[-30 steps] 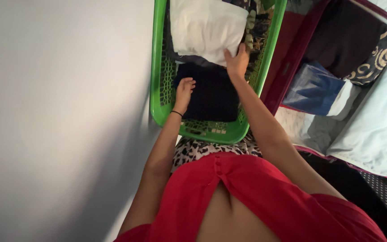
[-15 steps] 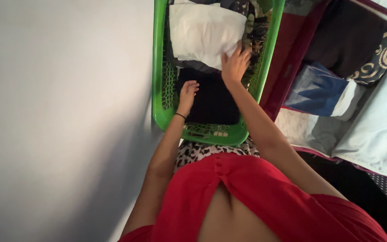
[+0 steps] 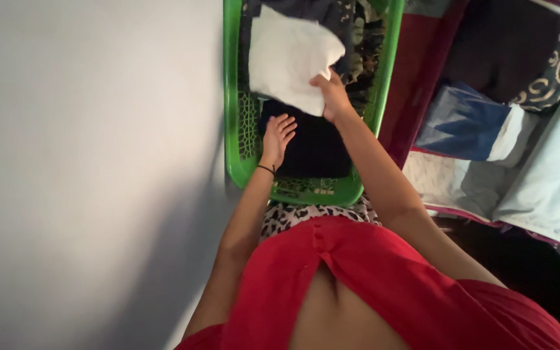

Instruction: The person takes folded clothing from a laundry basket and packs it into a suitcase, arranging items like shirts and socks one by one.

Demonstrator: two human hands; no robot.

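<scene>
A green plastic laundry basket [image 3: 231, 116] stands in front of me, full of clothes. My right hand [image 3: 332, 97] grips the near edge of a white folded cloth [image 3: 290, 58] that lies over the upper part of the basket. My left hand [image 3: 278, 133] rests with fingers spread on a dark garment [image 3: 312, 149] at the near end of the basket. A thin dark band circles my left wrist. Patterned dark clothes [image 3: 358, 39] show under and beside the white cloth.
A plain pale wall [image 3: 92, 162] fills the left side. To the right lies an open suitcase with a dark red edge [image 3: 422, 71], holding folded blue [image 3: 461, 123], white and patterned clothes and a pale blue sheet [image 3: 552, 188].
My right hand has closed on the white cloth's near edge and drawn it slightly up and left. My left hand has stayed on the dark garment.
</scene>
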